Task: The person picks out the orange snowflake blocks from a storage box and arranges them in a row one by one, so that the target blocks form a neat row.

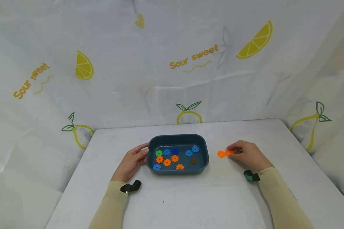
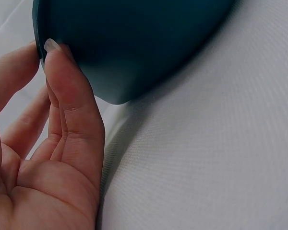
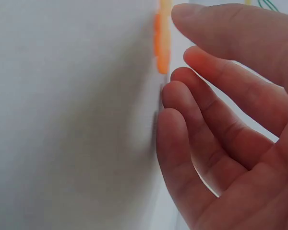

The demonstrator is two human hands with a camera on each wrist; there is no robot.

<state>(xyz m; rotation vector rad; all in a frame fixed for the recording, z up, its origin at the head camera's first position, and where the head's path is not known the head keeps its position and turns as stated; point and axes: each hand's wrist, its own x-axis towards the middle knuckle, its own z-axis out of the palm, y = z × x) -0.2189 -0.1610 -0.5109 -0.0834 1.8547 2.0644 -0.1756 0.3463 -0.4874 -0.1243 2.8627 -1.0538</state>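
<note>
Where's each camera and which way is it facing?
Head: worn there, facing forward and down at the teal tray; left hand, right hand, sleeves show.
Left wrist: worn there, facing the tray's side; left fingers and palm show.
Right wrist: worn there, facing orange notched discs; right fingers and palm show.
Head and left wrist share the tray.

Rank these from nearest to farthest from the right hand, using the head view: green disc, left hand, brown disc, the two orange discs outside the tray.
From the right hand:
1. Two orange discs: at its fingertips.
2. Brown disc: right side of the tray.
3. Green disc: tray's left side.
4. Left hand: at the tray's left end.
</note>
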